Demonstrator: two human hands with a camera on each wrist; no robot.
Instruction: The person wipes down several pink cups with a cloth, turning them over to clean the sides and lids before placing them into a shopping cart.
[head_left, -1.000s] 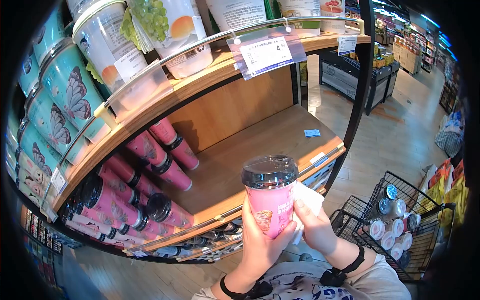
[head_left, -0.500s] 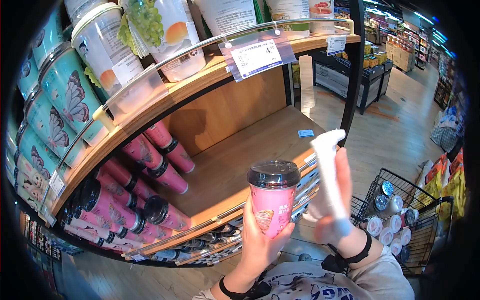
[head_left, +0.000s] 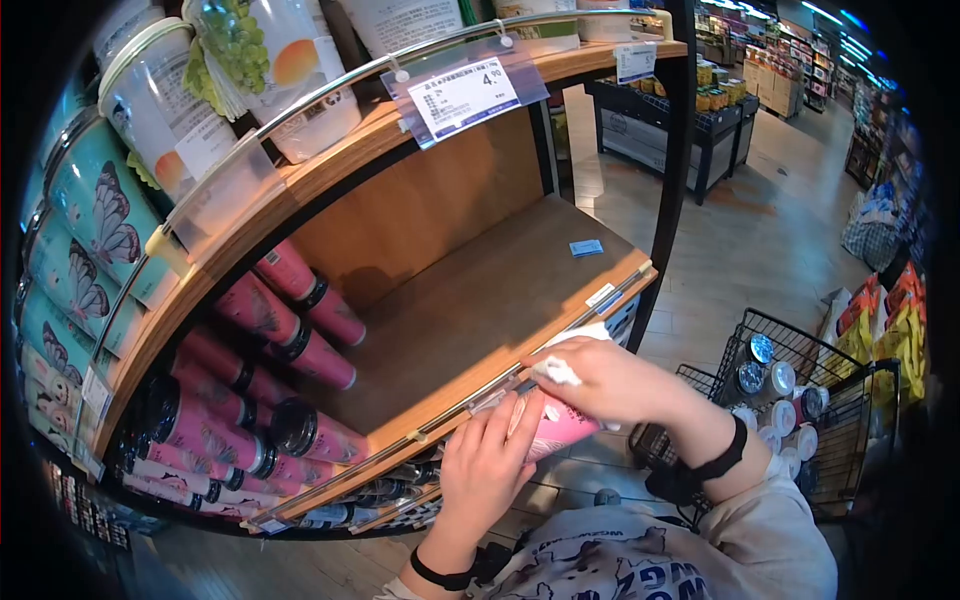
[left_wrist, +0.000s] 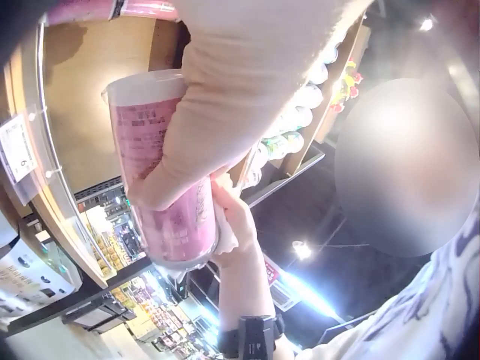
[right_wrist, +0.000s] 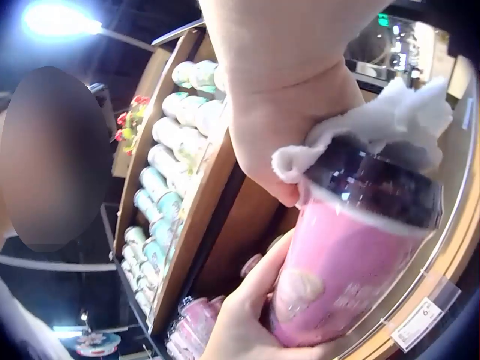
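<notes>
The left hand (head_left: 482, 462) grips a pink cup (head_left: 556, 428), which lies tilted in front of the shelf edge; its fingers wrap round the cup in the left wrist view (left_wrist: 166, 217). The right hand (head_left: 610, 380) holds a white cloth (head_left: 560, 372) against the cup's lidded end. In the right wrist view the cloth (right_wrist: 375, 124) touches the dark lid (right_wrist: 375, 180), with the right hand (right_wrist: 289, 120) behind it and the left hand (right_wrist: 247, 322) round the cup's lower part.
More pink cups (head_left: 240, 420) lie stacked at the shelf's left, and a small blue packet (head_left: 586, 248) lies on the shelf board (head_left: 450, 290). Large tubs (head_left: 160, 110) stand above, behind a rail. At the right are a wire cart (head_left: 850, 440) with jars and a black display stand (head_left: 660, 140).
The cup has gone from upright to tilted. The right hand, raised away with the cloth half a second ago, has come down onto the cup's lidded end. The head view has shifted slightly.
</notes>
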